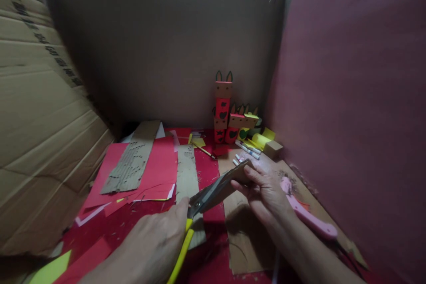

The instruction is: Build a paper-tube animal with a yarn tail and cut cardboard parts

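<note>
1. Scissors (196,204), yellow-handled, held by the left hand (163,230); its fingers are curled at the handles, their full grip hidden from view. Blades lie along the cardboard piece.
2. Cardboard piece (238,177), brown, raised and tilted, pinched at its far end between thumb and fingers of the right hand (262,191).
3. Cardboard sheet (248,235), flat on the red surface (211,217), beneath the right hand.
4. Cardboard strip (187,168), pale, lying beyond the left hand, partly covered by scissors and hand.
5. Pink tool (313,219), dark-corded, to the right of the right forearm.
6. Markers (248,150), several, white-bodied, beyond the cardboard piece.
7. Pencil (204,151), yellow, left of the markers.
8. Red paper (161,164), sheets at left, with a grooved cardboard piece (131,164) on top.
9. Paper figures (222,106), red and yellow with brown eared heads, grouped upright at the back, one stacked above another.
10. Small box (273,148), brown, right of the markers, near rolled yellow paper (261,140).
</note>
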Demonstrator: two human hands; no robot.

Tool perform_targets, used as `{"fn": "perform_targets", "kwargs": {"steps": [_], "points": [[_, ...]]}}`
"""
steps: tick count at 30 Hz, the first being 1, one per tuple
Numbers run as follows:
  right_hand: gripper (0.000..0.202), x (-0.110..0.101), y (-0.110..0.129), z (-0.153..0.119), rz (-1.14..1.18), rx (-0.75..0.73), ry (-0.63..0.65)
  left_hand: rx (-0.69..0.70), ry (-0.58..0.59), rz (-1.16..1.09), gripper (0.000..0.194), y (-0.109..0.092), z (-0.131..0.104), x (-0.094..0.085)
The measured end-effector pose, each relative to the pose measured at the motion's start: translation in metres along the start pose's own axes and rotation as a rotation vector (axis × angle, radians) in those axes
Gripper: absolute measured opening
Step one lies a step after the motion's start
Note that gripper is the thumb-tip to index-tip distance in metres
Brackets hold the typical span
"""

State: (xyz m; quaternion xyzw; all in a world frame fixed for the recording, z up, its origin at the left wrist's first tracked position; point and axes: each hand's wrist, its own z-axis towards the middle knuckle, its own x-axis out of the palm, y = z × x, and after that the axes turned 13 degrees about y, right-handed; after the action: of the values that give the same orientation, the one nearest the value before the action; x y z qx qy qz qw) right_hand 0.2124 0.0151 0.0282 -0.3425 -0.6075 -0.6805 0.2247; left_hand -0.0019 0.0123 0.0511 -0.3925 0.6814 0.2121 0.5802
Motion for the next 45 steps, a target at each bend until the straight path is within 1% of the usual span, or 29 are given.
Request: {"fn": "perform_targets", "kwargs": {"steps": [4, 9, 15, 20, 24, 29, 32, 36, 40, 43, 45], "points": [[0.020, -0.002, -0.002, -0.002, -0.015, 0.023, 0.017, -0.023, 0.025, 0.058, 0.030, -0.011, 0.004, -0.010], [0.022, -0.004, -0.003, -0.002, -0.028, 0.043, 0.033, -0.020, 0.035, 0.130, 0.039, -0.017, 0.005, -0.016], [0.021, -0.006, -0.003, -0.002, 0.010, 0.042, 0.004, -0.018, 0.013, 0.173, 0.043, -0.020, 0.008, -0.016], [0.026, -0.005, -0.002, -0.002, 0.028, 0.055, -0.031, -0.029, -0.013, 0.184, 0.046, -0.020, 0.012, -0.012], [0.023, -0.005, -0.002, -0.002, 0.034, 0.051, -0.037, -0.041, -0.003, 0.185, 0.041, -0.022, 0.013, -0.011], [0.023, -0.005, -0.001, -0.003, 0.051, 0.055, -0.044, -0.006, 0.033, 0.162, 0.032, -0.023, 0.013, -0.011], [0.023, -0.004, 0.000, -0.003, 0.059, 0.050, -0.062, -0.022, 0.048, 0.257, 0.031, -0.019, 0.014, -0.008], [0.023, -0.002, 0.000, -0.002, 0.061, 0.053, -0.098, 0.025, 0.059, 0.345, 0.024, -0.013, 0.016, -0.004], [0.022, -0.001, 0.000, -0.002, 0.041, 0.046, -0.086, 0.038, 0.049, 0.300, 0.022, -0.008, 0.017, -0.002], [0.021, -0.001, 0.001, -0.002, 0.034, 0.031, -0.054, 0.008, 0.021, 0.168, 0.022, -0.007, 0.015, -0.003], [0.022, -0.001, 0.001, -0.002, 0.033, 0.018, -0.046, 0.002, -0.015, 0.058, 0.029, -0.008, 0.014, -0.006]]}}
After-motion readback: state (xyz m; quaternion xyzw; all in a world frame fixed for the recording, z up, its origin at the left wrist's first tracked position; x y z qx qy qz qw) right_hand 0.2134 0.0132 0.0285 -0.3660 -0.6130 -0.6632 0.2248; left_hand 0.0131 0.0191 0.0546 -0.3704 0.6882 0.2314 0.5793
